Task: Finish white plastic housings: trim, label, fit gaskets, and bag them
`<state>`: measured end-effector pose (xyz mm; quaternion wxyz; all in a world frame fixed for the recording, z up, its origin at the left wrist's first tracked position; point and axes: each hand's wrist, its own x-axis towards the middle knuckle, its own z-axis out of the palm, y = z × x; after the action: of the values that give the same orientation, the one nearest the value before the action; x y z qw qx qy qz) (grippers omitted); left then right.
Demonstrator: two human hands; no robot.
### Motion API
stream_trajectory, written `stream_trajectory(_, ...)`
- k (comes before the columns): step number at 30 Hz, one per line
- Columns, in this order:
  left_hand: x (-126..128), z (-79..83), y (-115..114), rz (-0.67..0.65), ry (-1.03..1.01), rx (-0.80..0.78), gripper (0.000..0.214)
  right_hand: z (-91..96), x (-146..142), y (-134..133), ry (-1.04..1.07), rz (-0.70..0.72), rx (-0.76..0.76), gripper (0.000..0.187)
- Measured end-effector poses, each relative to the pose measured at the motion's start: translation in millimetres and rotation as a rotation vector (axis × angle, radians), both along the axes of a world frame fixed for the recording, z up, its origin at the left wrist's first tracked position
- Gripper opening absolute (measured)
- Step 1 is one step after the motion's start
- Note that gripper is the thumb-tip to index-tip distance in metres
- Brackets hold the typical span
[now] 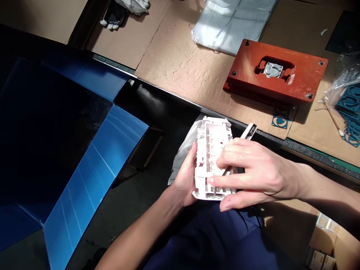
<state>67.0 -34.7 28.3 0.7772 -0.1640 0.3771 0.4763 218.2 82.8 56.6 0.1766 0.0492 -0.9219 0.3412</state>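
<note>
A white plastic housing [215, 138] with ribs and small compartments is held above my lap, its open side facing up. My left hand [185, 180] grips it by the left edge, the thumb along the side and the other fingers hidden beneath. In my right hand [253, 172] is a slim metal utility knife [249, 132], its back end sticking out above my knuckles. Its thin tip slants down to the lower part of the housing. My right index and middle fingers reach across the housing, and the thumb lies by its lower right corner.
An orange-red fixture block [303, 75] with a grey metal part [272, 70] sits on the cardboard-covered bench [168, 56]. Nearby are plastic bags [230, 22], blue cut-out pieces [350, 105] and gloves [132, 5]. A large blue box [92, 168] stands at left; small cartons [322, 240] lie lower right.
</note>
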Motion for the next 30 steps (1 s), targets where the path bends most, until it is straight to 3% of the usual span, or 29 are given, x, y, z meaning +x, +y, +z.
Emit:
stream_trajectory(4,-6,-2.9,-2,-0.021,-0.02,-0.009,0.063,0.1,3,3,0.007,-0.005,-0.073,0.033)
stream_trajectory(7,-11,-6.2,-5,0.006,-0.057,0.053,0.061,-0.6,8,3,0.062,-0.126,-0.201,0.029)
stream_trajectory(13,-25,-11.0,1,0.032,0.085,0.277,0.08,-12.7,21,-13,0.063,-0.752,-0.37,0.045)
stream_trajectory(16,-32,-7.3,12,0.097,0.327,0.224,0.056,-25.9,23,-25,0.057,-1.066,-0.486,0.028)
stream_trajectory(19,-35,-1.7,22,0.204,0.533,0.111,0.039,-36.4,22,-38,0.063,-1.246,-0.689,0.023)
stream_trajectory(22,-33,0.4,27,0.352,0.588,0.045,0.051,-38.0,18,-52,0.008,-1.302,-0.773,0.029)
stream_trajectory(25,-28,-0.5,29,0.43,0.569,0.135,0.056,-31.3,11,-65,-0.045,-1.274,-0.679,0.033)
stream_trajectory(30,-18,3.5,31,0.495,0.673,0.254,0.046,-20.3,-1,-81,-0.115,-1.186,-0.475,0.044)
